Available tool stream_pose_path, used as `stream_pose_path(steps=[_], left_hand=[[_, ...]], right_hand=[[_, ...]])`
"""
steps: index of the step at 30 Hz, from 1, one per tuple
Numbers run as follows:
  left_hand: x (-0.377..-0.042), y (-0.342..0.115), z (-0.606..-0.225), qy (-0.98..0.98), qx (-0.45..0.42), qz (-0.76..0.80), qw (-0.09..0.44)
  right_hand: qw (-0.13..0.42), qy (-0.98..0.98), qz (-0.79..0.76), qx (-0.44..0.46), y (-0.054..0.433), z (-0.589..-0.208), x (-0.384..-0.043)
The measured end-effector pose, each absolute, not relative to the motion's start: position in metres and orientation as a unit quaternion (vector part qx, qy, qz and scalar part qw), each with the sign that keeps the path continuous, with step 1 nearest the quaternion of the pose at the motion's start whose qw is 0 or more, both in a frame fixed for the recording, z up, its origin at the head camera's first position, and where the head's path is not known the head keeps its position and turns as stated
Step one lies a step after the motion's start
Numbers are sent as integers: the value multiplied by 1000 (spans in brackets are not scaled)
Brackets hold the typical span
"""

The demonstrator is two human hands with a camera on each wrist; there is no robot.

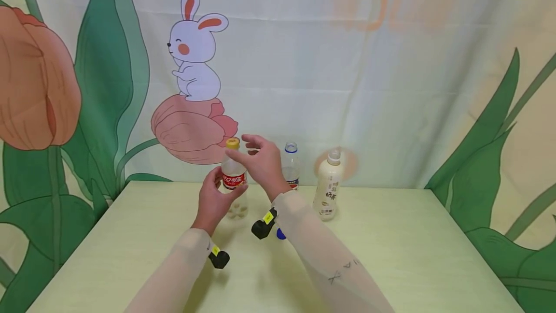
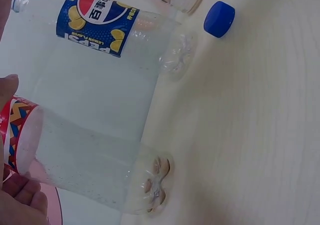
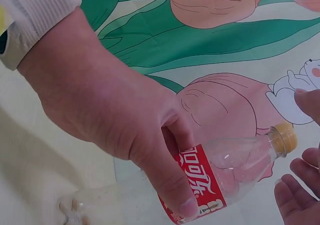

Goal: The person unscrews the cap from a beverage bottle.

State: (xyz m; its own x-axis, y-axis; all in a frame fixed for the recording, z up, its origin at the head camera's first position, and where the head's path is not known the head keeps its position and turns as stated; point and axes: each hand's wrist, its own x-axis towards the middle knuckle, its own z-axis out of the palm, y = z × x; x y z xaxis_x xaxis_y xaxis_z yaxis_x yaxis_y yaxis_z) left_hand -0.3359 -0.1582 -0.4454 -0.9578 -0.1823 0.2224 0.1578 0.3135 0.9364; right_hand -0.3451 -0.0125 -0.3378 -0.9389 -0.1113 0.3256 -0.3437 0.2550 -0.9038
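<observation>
My left hand (image 1: 217, 197) grips a clear plastic cola bottle (image 1: 238, 204) around its red label, thumb on one side and fingers on the other. The bottle stands upright, with a yellow cap (image 3: 284, 138) on its neck. Beside that cap is my right hand (image 1: 263, 161), its thumb and fingers spread apart around the top; in the right wrist view a gap shows between its fingertips (image 3: 287, 197) and the cap. Partly behind my right wrist stands a Pepsi bottle (image 2: 97, 22) with a blue label and an uncapped mouth.
A loose blue cap (image 2: 219, 19) lies on the table (image 1: 391, 245) in front of the Pepsi bottle. Farther right stands a cream-coloured milk tea bottle (image 1: 328, 187). Behind the table hangs a printed cloth (image 1: 282, 62) with a rabbit and tulips.
</observation>
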Motion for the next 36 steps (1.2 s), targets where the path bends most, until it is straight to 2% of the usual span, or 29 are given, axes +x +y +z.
stream_pose_path(steps=[22, 36], left_hand=[[-342, -161, -443, -805, 8, -586, 95], [-337, -157, -446, -795, 7, -590, 143]], right_hand=[[103, -785, 592, 152, -28, -337, -365], [104, -790, 585, 151, -26, -332, -362]])
